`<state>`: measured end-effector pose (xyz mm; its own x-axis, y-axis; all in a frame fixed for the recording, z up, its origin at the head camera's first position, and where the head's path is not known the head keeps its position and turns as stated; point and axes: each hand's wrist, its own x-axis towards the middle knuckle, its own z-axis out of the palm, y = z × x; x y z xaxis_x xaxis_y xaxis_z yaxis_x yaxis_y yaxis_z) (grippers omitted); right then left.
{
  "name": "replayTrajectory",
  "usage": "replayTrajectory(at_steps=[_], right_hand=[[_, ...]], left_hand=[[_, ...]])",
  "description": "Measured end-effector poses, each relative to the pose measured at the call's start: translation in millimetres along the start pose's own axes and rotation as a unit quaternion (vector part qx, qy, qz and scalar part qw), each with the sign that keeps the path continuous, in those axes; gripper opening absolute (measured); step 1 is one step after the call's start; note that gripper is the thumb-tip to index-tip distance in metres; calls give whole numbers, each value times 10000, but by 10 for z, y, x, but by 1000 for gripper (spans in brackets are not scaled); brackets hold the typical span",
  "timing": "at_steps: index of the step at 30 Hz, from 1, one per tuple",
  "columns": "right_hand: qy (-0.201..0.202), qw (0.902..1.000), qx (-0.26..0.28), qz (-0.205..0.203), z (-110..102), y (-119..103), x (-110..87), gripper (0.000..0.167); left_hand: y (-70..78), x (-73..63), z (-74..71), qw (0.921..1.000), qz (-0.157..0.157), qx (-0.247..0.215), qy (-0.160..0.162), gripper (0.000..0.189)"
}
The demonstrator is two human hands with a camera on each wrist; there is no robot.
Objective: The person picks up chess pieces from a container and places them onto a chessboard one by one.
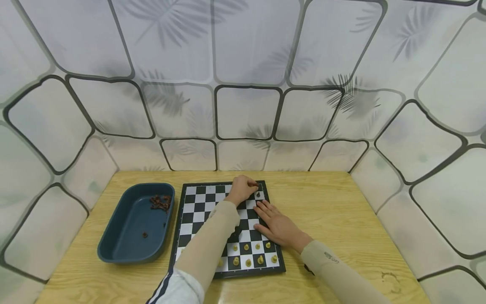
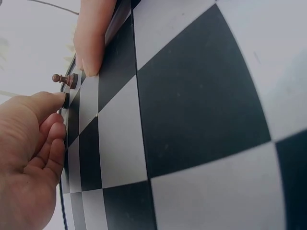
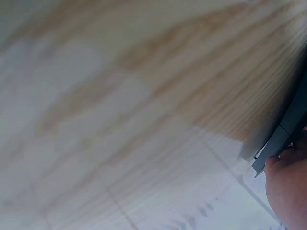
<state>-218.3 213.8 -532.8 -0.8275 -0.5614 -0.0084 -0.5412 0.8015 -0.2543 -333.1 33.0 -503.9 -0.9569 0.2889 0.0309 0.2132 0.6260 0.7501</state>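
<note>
A chessboard (image 1: 196, 207) lies before me. My left hand (image 1: 241, 190) bends over its far right corner, pinching a small dark-based chess piece (image 2: 66, 100) mostly hidden by the fingers. Right beside those fingertips, a brown pawn (image 2: 71, 80) stands on the board, its head pointing left in the left wrist view. My right hand (image 1: 279, 226) rests with fingers spread on the board's right edge; one of its fingers (image 2: 92, 45) shows at the top of the left wrist view. In the right wrist view, part of the right hand (image 3: 288, 184) shows by the board's dark side.
Left of the board stands a blue plastic bin (image 1: 114, 228) with a heap of brown chess pieces (image 1: 160, 203) and a loose brown piece (image 1: 144, 234). Several yellow pieces (image 1: 248, 262) stand along the near rows, partly behind the left forearm. Patterned walls surround the wooden table (image 1: 315, 198).
</note>
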Motion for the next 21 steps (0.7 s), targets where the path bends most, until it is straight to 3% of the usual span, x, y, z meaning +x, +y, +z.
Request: replayTrajectory(at_steps=[8,21], right_hand=[[33,10000,-35,-5,7,0,7,69],[34,9999,-100,89,-12,-19,0,69]], left_hand=[[-85,26,-103,9998,168,-112,-70,20],[-144,-83,-722,9956,371,-828,218,20]])
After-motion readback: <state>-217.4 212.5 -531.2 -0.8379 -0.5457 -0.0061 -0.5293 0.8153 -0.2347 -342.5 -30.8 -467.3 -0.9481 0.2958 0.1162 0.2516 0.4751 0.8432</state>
